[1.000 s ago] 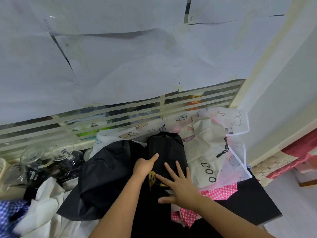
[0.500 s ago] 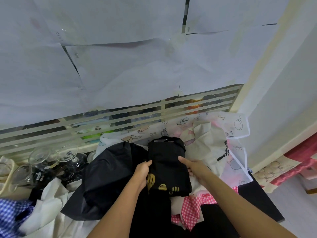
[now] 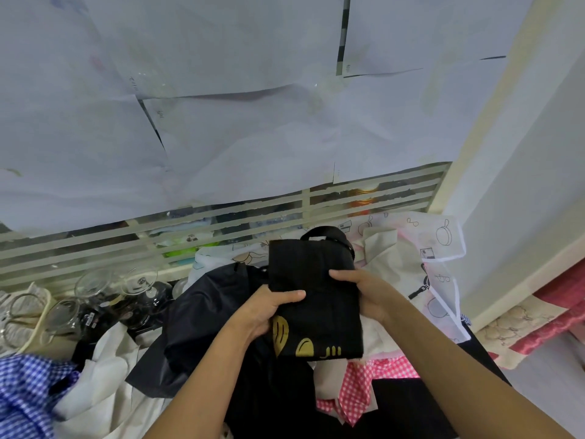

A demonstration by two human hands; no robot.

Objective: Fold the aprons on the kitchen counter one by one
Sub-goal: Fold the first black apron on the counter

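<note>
A black apron with a gold print [image 3: 316, 299], folded into a narrow bundle, is held up above the pile. My left hand [image 3: 269, 308] grips its left edge with the thumb across the front. Its right edge is gripped by my right hand [image 3: 361, 289], thumb on top. Under it lie a white apron with cooking drawings [image 3: 421, 261], a pink checked apron [image 3: 357, 388] and a loose black apron [image 3: 202, 315]. At the left are a white cloth [image 3: 104, 384] and a blue checked one [image 3: 25, 394].
Upturned wine glasses [image 3: 126, 289] stand at the back left of the dark counter [image 3: 411, 407]. A slatted window with paper sheets [image 3: 221, 122] rises behind. A white wall [image 3: 522, 185] closes the right side; the counter's right edge drops to a patterned red cloth [image 3: 544, 321].
Both hands went from pressing the black bundle flat to gripping its sides, and they have lifted it off the pile toward me.
</note>
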